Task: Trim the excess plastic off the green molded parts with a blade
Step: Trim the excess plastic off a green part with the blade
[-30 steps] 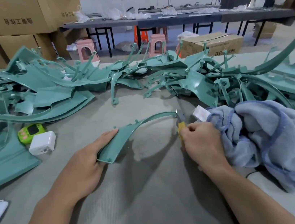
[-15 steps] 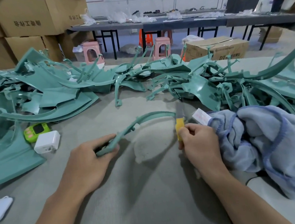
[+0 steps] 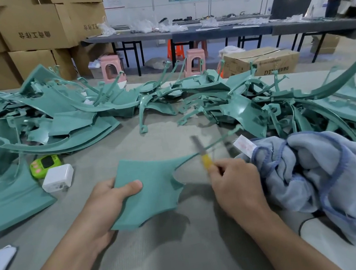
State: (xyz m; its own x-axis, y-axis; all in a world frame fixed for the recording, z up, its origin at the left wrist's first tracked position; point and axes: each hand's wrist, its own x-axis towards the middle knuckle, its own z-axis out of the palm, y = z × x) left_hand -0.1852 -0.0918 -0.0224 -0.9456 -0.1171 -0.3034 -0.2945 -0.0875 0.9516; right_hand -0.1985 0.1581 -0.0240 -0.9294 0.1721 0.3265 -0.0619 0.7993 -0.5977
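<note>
Bare table (image 3: 190, 259) near; green parts pile (image 3: 248, 102) behind, blue cloth (image 3: 315, 172) rt.

Blue towel (image 3: 324, 171) right; white charger (image 3: 57, 178), green timer (image 3: 44, 166) left.

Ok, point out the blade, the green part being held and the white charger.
blade (image 3: 197, 146): head view, on its bare grey metal.
green part (image 3: 152, 184): head view, middle of its flat face.
white charger (image 3: 57, 178): head view, its top face.
</note>
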